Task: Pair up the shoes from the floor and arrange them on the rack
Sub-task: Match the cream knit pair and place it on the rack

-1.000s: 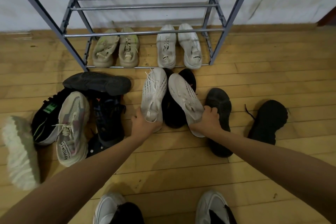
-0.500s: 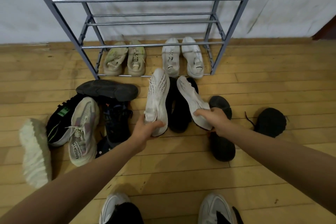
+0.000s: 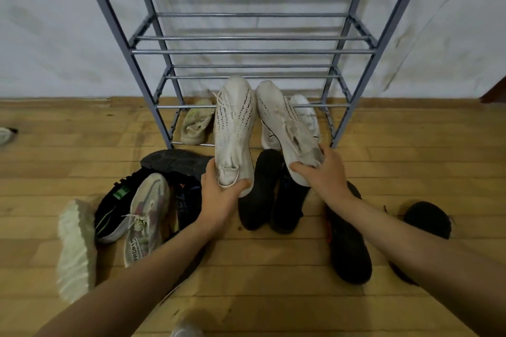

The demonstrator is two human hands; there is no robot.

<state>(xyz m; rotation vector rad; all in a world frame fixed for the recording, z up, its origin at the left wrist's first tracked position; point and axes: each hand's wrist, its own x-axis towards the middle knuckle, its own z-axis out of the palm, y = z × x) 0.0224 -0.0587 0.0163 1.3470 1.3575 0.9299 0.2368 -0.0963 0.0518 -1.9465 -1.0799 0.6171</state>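
The left hand (image 3: 219, 194) grips 1 white shoe (image 3: 234, 128) by its heel, the right hand (image 3: 323, 172) the other (image 3: 287, 123) (toes pointing at the rack (image 3: 353, 44), just ahead).

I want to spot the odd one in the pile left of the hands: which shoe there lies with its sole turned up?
The dark shoe at the back of the pile, just before the rack; its grey sole faces up.
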